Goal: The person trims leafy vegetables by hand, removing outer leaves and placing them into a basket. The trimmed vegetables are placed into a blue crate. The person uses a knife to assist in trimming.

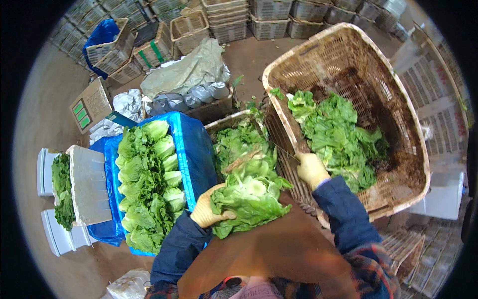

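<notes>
My left hand (213, 206), in a pale yellow glove, grips a head of leafy lettuce (254, 203) with its pale cut base facing up. My right hand (313, 170), gloved alike, is closed near the rim of the big basket; a thin blade or wire (282, 150) sticks out from it to the left. Below the lettuce head, loose trimmed leaves (239, 144) fill a crate. To the left, several lettuce heads (149, 187) stand in rows in a container lined with blue plastic sheet (196, 149). On the right, the large dirty plastic basket (405, 93) holds more lettuce (332, 127).
A white foam box (91, 187) stands at the far left beside lettuce. Ahead are a crate of wrapped bundles (186, 101) under a grey-green sheet (186, 73), a cardboard box (89, 106) and stacked plastic crates (227, 22). Another white box (440, 198) lies at the right.
</notes>
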Available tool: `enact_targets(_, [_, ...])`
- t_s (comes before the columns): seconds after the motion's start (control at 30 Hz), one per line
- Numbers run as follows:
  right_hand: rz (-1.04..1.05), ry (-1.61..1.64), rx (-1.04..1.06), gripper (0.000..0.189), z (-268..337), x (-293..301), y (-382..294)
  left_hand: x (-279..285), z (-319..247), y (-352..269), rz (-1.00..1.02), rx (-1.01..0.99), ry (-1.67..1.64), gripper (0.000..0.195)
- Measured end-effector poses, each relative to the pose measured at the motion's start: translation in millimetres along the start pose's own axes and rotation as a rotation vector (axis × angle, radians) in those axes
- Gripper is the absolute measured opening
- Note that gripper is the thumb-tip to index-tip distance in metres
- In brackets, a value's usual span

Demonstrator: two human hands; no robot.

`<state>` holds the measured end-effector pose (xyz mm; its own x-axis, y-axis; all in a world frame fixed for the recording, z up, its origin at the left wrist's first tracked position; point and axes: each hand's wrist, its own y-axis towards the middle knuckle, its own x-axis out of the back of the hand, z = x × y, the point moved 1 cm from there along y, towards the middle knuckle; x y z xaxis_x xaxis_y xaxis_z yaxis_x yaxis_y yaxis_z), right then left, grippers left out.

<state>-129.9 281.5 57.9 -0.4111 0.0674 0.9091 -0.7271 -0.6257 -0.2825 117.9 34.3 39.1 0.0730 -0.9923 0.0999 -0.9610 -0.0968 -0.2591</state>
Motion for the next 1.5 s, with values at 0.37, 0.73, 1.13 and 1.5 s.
enact_targets(0.37, [0.118, 1.841, -0.285, 0.062, -8, -12, 29, 28, -119, 115, -0.02, -0.17, -0.189, 0.093])
enact_targets(0.73, [0.13, 1.912, -0.033, 0.048, 7, -104, 60, -34, -79, 55, -0.844, -0.485, 0.411, 0.059])
enact_targets(1.13, [0.094, 0.883, -0.343, 0.084, -50, -146, 103, 187, 16, 56, -1.103, 0.032, 0.031, 0.022])
enact_targets(1.5, [-0.392, 0.835, 0.462, 0.058, 57, 50, 53, 161, 139, 57, -0.317, -0.397, -0.905, 0.044])
